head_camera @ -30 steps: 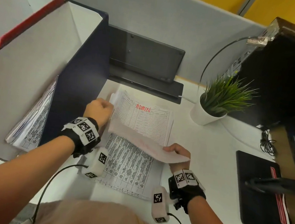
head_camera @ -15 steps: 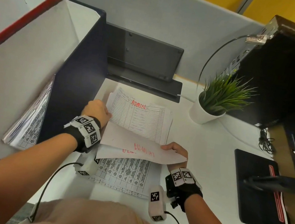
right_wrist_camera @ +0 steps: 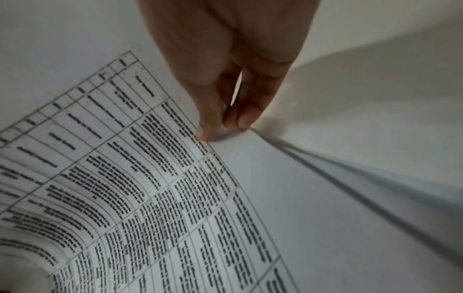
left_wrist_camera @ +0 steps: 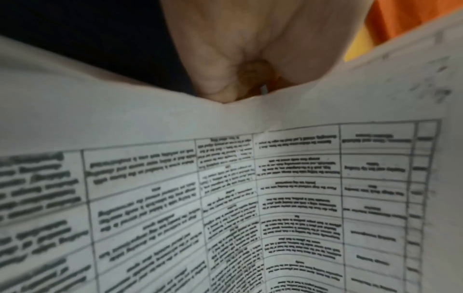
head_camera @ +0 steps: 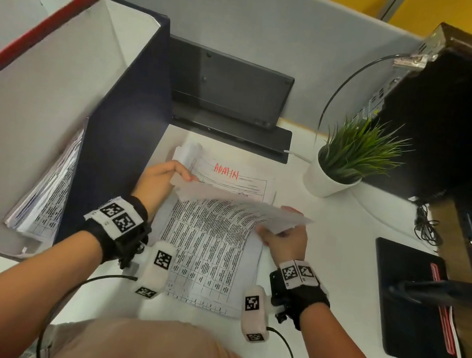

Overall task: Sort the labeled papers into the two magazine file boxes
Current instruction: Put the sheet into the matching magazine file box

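A stack of printed papers [head_camera: 210, 266] lies on the white desk [head_camera: 337, 269]; a sheet in it marked ADMIN [head_camera: 226, 172] in red shows at the far end. Both hands hold one sheet [head_camera: 242, 210] lifted and curled above the stack. My left hand [head_camera: 179, 175] grips its left edge, and the fist [left_wrist_camera: 240, 59] shows behind the paper [left_wrist_camera: 250, 198]. The right hand [head_camera: 277, 233] pinches the right edge between thumb and finger [right_wrist_camera: 220, 126]. A navy file box [head_camera: 120, 132] with papers inside [head_camera: 43, 200] stands on the left, a red-edged box [head_camera: 38, 20] beyond it.
A potted plant [head_camera: 349, 161] stands right of the stack. A black device on a stand [head_camera: 225, 95] is behind it, against the grey partition. A dark monitor [head_camera: 464, 120] and a black pad with a red stripe [head_camera: 414, 301] fill the right side.
The held sheet has turned over between the hands. Its pale side with red writing showed half a second ago; now a printed table faces up. Both hands kept their hold.
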The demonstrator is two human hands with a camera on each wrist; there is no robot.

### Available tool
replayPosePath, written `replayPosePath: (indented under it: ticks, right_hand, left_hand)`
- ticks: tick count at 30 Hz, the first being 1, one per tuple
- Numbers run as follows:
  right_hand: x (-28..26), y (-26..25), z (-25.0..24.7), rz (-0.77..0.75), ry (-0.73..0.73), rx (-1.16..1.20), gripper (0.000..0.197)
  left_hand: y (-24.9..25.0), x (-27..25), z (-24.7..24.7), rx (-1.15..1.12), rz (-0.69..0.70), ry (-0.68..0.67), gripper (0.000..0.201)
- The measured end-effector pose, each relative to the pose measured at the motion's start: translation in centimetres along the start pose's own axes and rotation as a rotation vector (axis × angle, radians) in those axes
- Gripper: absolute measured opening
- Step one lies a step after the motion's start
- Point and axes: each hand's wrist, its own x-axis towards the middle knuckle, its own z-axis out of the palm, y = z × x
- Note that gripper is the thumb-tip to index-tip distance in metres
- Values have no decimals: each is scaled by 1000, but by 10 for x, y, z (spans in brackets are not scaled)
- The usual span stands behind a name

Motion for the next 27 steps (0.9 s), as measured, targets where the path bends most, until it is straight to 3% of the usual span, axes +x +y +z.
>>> replayPosePath:
  ticks: [2, 5, 9, 11, 13, 17, 20, 23, 27]
  right_hand:
    - [1, 2, -2, -36, -55, -5, 48]
    - [0, 1, -3, -12, -85, 4, 20]
    - [-2, 2, -5, 235, -95, 317, 46]
    - [-4, 4, -7, 284, -85, 313, 48]
    - [-4, 5, -7, 300, -81, 311, 49]
    - [-5, 6, -4, 279, -73, 299, 53]
    - [-6, 5, -2, 253, -66, 261, 54]
    - [-6, 4, -1, 277, -73, 314, 52]
    - [-7, 1, 0, 191, -95, 187, 50]
  left_hand:
    - [2, -1, 1, -32, -10, -17, 32]
    - [4, 2, 0, -14, -78, 0, 30]
    - [6, 17, -1, 127, -181, 110, 28]
    - [5, 25, -4, 339, -201, 188, 25]
    - [2, 30, -7, 572, -211, 180, 13]
    - [3, 32, -11, 779, -267, 130, 32]
    - [4, 31, -10, 832, -258, 133, 39]
    - [3, 29, -9, 878, -205, 118, 30]
    - [5, 29, -12, 928, -172, 81, 19]
